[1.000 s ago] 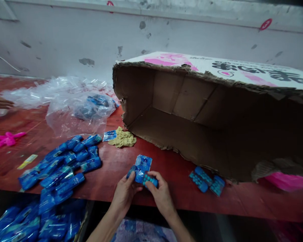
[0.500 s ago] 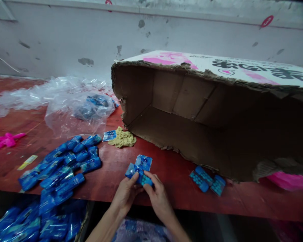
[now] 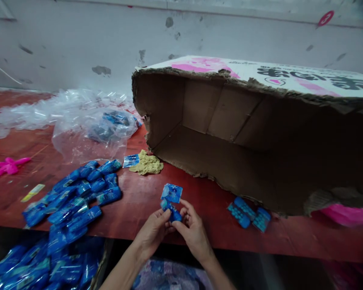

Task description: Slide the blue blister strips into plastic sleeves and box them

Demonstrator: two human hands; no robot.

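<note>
While wrists angle inward, both hands [image 3: 172, 227] pinch blue packet [image 3: 171, 202].

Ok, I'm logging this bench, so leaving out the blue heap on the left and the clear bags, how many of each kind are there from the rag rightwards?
Box: 1
Rag: 1
Flat sachets: 2
Packs by the box: 3, it seems
Held pack, between left hand and right hand: 1
Total: 8
</note>
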